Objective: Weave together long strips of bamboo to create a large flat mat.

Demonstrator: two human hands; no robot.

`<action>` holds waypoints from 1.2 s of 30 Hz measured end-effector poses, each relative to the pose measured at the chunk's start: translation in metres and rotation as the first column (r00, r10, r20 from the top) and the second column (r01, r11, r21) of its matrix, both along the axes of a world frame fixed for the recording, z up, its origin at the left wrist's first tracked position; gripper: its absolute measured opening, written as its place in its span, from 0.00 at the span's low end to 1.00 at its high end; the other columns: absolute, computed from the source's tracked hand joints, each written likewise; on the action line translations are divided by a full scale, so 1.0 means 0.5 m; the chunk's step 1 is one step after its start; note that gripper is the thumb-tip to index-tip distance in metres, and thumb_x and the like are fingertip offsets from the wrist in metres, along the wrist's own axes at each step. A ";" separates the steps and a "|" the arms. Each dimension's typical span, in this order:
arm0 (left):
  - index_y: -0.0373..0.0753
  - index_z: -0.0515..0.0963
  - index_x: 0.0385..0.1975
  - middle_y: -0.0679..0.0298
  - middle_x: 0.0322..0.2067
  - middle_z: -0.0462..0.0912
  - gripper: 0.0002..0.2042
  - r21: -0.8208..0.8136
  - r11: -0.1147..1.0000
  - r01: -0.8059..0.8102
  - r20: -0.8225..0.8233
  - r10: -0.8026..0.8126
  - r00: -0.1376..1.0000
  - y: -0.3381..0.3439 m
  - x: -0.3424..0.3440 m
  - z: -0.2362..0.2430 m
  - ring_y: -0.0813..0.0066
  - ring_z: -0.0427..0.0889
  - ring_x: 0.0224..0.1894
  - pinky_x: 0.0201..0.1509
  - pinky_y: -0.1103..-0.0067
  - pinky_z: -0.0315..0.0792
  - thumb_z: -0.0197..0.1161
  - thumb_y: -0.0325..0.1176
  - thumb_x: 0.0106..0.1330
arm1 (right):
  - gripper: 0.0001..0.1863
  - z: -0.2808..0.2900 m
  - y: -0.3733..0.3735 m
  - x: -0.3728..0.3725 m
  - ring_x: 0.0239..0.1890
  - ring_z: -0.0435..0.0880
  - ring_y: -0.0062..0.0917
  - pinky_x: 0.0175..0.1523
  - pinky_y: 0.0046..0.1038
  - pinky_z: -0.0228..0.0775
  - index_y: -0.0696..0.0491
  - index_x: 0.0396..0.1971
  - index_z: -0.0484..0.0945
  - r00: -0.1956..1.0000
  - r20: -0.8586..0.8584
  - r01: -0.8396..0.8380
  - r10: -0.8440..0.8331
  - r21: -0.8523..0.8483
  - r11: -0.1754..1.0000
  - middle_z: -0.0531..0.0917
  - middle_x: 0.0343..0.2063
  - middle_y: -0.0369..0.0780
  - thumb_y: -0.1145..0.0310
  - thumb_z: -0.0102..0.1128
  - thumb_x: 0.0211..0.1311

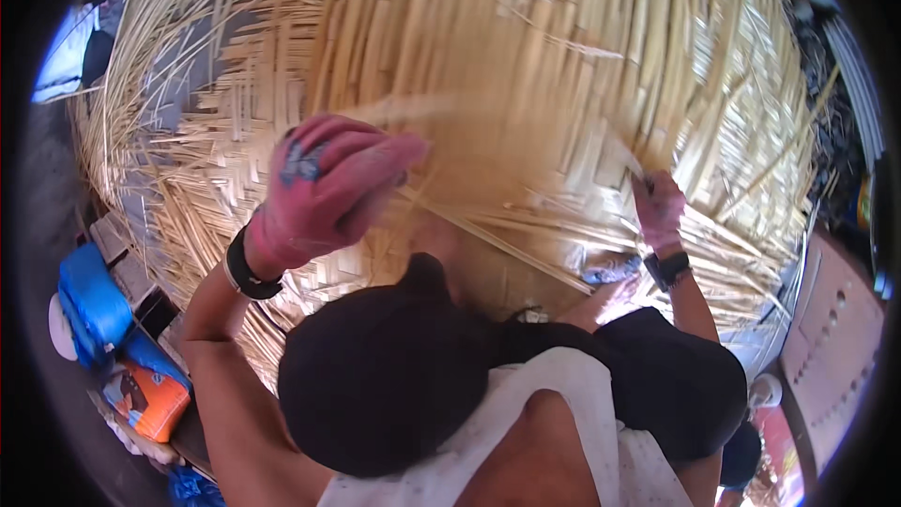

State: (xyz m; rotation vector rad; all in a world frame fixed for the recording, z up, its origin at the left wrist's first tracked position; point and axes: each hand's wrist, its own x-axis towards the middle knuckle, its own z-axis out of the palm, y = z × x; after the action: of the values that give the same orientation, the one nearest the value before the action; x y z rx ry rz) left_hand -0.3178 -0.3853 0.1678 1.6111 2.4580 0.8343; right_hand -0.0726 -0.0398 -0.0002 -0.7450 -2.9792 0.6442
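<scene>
Raised over the woven reed mat (249,136), my left hand (328,188) wears a pink glove with a grey-blue patch. Its fingers are closed in a pinch, and a tan blur beside them hides what they hold. My right hand (660,207), also in a pink glove, is lower over the right part of the mat. It is closed around the dark handle of what looks like a knife (623,152), its pale blade blurred and pointing up and left. Split reeds (450,19) lie side by side across the mat's far part. Loose strips (511,246) cross it near my knees.
My black-clad knees (385,376) are close to the mat's near edge. Long unwoven ends (160,38) fan out at the far left. Blue bundles (94,296) and an orange packet (155,399) sit at left. A pinkish board with holes (831,338) stands at right.
</scene>
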 end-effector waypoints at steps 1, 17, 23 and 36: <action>0.43 0.77 0.37 0.67 0.26 0.79 0.15 -0.031 0.999 0.043 0.085 -0.040 0.996 0.019 0.020 -0.011 0.68 0.78 0.29 0.32 0.74 0.71 0.61 0.24 0.46 | 0.13 0.000 0.002 -0.002 0.16 0.72 0.29 0.24 0.30 0.63 0.54 0.17 0.74 0.980 0.054 0.191 -0.191 0.010 0.982 0.74 0.14 0.40 0.60 0.60 0.50; 0.32 0.76 0.32 0.65 0.22 0.74 0.09 -0.081 0.995 0.060 0.942 0.056 0.331 0.494 0.104 -0.326 0.82 0.71 0.21 0.24 0.85 0.67 0.55 0.33 0.60 | 0.13 0.003 0.060 0.039 0.17 0.73 0.14 0.19 0.17 0.67 0.57 0.31 0.80 0.907 -0.087 0.235 -0.411 -0.707 0.667 0.79 0.21 0.36 0.62 0.54 0.56; 0.31 0.73 0.32 0.53 0.26 0.77 0.13 -0.395 0.913 0.097 0.295 0.026 0.955 0.604 0.066 -0.349 0.61 0.77 0.24 0.30 0.70 0.72 0.53 0.37 0.58 | 0.13 0.027 0.059 0.042 0.17 0.73 0.14 0.19 0.18 0.66 0.58 0.29 0.79 0.873 0.026 0.320 -0.486 -0.783 0.533 0.77 0.16 0.35 0.63 0.55 0.55; 0.36 0.69 0.49 0.58 0.47 0.73 0.19 -0.109 0.934 -0.340 0.986 0.059 -0.154 0.604 0.082 -0.337 0.65 0.69 0.52 0.55 0.66 0.65 0.59 0.30 0.55 | 0.15 0.018 0.059 0.051 0.13 0.64 0.12 0.16 0.21 0.56 0.60 0.18 0.74 0.876 -0.048 0.250 -0.480 -0.807 0.536 0.77 0.14 0.37 0.63 0.59 0.54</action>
State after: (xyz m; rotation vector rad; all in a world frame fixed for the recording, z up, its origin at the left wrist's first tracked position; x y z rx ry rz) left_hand -0.2769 -0.0831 -0.0009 0.0371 1.2893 1.5492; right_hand -0.0473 -0.0104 0.0089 -1.1422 -2.0575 1.8685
